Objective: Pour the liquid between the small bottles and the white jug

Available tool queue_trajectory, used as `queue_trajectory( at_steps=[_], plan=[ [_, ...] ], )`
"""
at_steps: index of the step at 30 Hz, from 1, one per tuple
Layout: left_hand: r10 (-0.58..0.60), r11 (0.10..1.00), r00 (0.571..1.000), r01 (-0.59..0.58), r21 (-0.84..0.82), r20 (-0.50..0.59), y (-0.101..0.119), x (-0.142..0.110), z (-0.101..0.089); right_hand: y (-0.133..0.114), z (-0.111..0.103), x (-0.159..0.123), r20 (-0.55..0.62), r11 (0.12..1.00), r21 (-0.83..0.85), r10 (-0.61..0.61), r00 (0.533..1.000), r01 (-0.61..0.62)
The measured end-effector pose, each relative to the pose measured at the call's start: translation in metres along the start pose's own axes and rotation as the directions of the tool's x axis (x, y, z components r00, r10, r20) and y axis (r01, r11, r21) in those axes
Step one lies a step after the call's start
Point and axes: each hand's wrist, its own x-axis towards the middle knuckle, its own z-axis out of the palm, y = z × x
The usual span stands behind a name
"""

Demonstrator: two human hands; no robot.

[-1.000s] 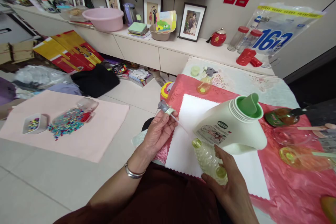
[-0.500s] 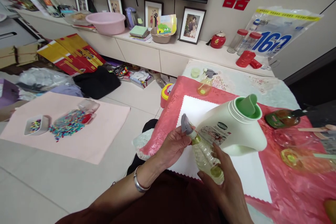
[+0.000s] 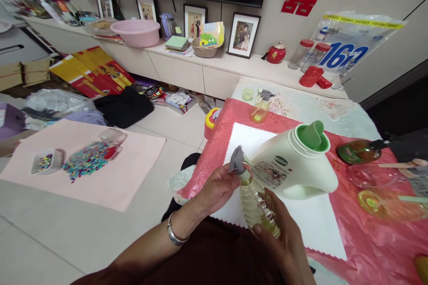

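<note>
A clear spray bottle (image 3: 251,205) with a grey trigger head and pale yellow liquid is tilted between my two hands, over the near edge of the table. My left hand (image 3: 219,189) has its fingers closed round the bottle's neck, just under the spray head (image 3: 237,160). Lower down, my right hand (image 3: 284,229) wraps the body of the bottle from the right. Just beyond stands a large pale green detergent jug (image 3: 296,164), its wide mouth holding a green pouring spout (image 3: 313,135). Under the jug lies a white scalloped mat (image 3: 323,227).
Another spray bottle (image 3: 260,111) and a small green cup (image 3: 248,94) stand at the table's far side. A brown pump bottle (image 3: 358,150) and a yellowish glass vessel (image 3: 374,205) lie to the right on the red cloth (image 3: 359,240). Colourful beads (image 3: 88,160) cover a pink sheet at left.
The spray bottle has turned a little in my hands, and its liquid now spreads along the lower side. My right hand has shifted slightly along the body; my left hand stays at the neck.
</note>
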Motion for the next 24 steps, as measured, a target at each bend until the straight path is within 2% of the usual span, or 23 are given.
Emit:
queue_trajectory(
  at_steps=[2,4,9,11,14,17,21,24],
  plan=[
    [-0.028,0.999,0.999,0.029,-0.029,0.032,0.003,-0.001,0.001,0.000,0.003,0.001,0.112,0.961,0.268,0.038,0.993,-0.067],
    [-0.039,0.998,0.999,0.041,-0.050,0.032,0.005,-0.002,0.004,-0.001,0.006,0.003,0.178,0.918,0.384,0.032,0.984,-0.099],
    [0.065,0.996,0.994,-0.070,-0.053,-0.093,0.005,-0.003,0.012,-0.005,0.014,0.006,0.112,0.947,0.318,0.008,0.994,-0.044],
    [0.051,0.997,0.992,-0.057,-0.054,-0.118,0.006,-0.003,0.013,-0.005,0.016,0.007,0.114,0.940,0.338,0.002,0.994,-0.041],
    [-0.011,0.998,0.995,0.004,-0.069,-0.104,0.009,-0.003,0.013,-0.003,0.018,0.007,0.174,0.866,0.491,0.006,0.985,-0.092],
    [-0.003,0.996,0.997,-0.004,-0.092,-0.077,0.010,-0.002,0.012,0.001,0.019,0.007,0.216,0.773,0.613,0.035,0.976,-0.164],
    [0.044,0.994,0.997,-0.050,-0.099,-0.067,0.009,0.000,0.010,0.006,0.018,0.008,0.210,0.775,0.608,0.053,0.976,-0.173],
    [0.041,0.996,0.999,-0.044,-0.082,-0.036,0.009,-0.001,0.009,0.008,0.019,0.010,0.242,0.752,0.626,0.064,0.968,-0.206]
  ],
)
